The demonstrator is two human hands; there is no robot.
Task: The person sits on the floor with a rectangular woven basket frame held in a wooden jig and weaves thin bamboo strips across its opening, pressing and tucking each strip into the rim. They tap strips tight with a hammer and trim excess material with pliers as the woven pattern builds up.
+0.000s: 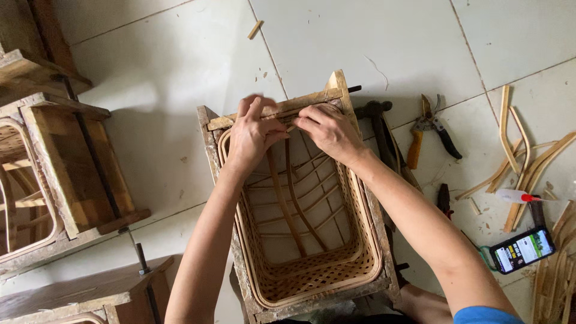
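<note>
Nearest the camera, a woven bamboo basket (pixel 303 264) sits inside a rough wooden mould frame (pixel 240 270) on the pale tiled floor (pixel 372 42); its open lattice walls and rounded rim face up. Two loose bamboo strips (pixel 294 198) run along its inside from the near bottom toward the far rim. At that far rim both forearms meet. The left hand (pixel 255 132) lies over the far left corner, its fingers curled down and pinched on the rim strip (pixel 282 110) where it crosses the frame's top edge. Just to the right, the right hand (pixel 330 132) presses on the same far edge, fingers together and gripping what looks like the end of a thin strip, though the hand hides the contact.

To the right on the floor lie pruning shears (pixel 429 129) with orange and black handles, a bundle of curved bamboo strips (pixel 528 162), a small white tube with a red cap (pixel 516 196) and a phone (pixel 522 249) with its screen lit. On the left stand more wooden mould frames (pixel 72 168).
</note>
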